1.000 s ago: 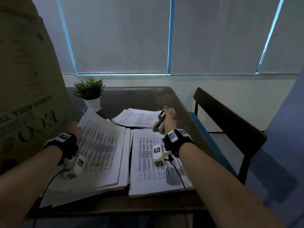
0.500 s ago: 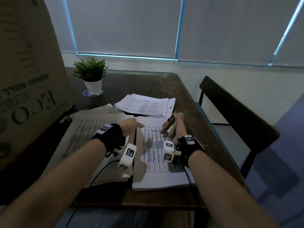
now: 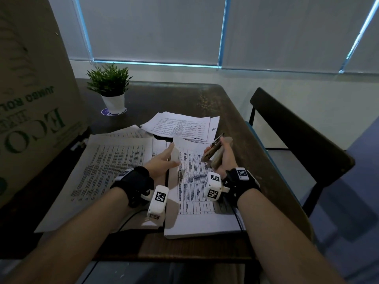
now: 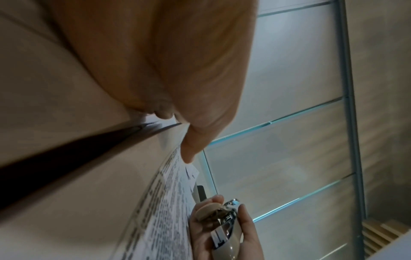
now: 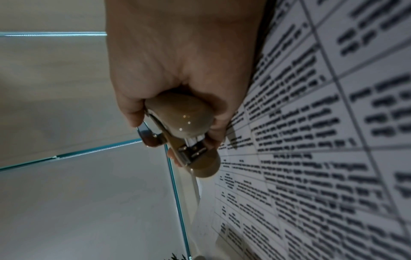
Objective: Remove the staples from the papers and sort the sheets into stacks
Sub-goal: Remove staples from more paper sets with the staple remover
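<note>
Three paper stacks lie on the dark table [image 3: 205, 95]: a left stack [image 3: 106, 173], a right stack [image 3: 196, 201] of printed tables, and a smaller far stack [image 3: 180, 126]. My left hand [image 3: 172, 154] pinches the raised left edge of the top sheet [image 3: 176, 150] on the right stack; its fingertip [image 4: 189, 154] touches that sheet [image 4: 169, 202]. My right hand [image 3: 217, 148] hovers over the stack's far right corner and grips a beige and metal staple remover [image 3: 214, 151], which also appears in both wrist views [image 5: 184, 123] [image 4: 224, 227]. No staple is visible.
A large cardboard box [image 3: 30, 109] stands at the left edge of the table. A small potted plant [image 3: 110, 89] sits at the back. A dark chair [image 3: 297, 136] stands to the right. Cables trail from the wrist cameras over the front edge.
My left hand has moved from the left stack to the right stack and lifted the top sheet's left edge. The right hand has kept hold of the staple remover. The head view has tilted down.
</note>
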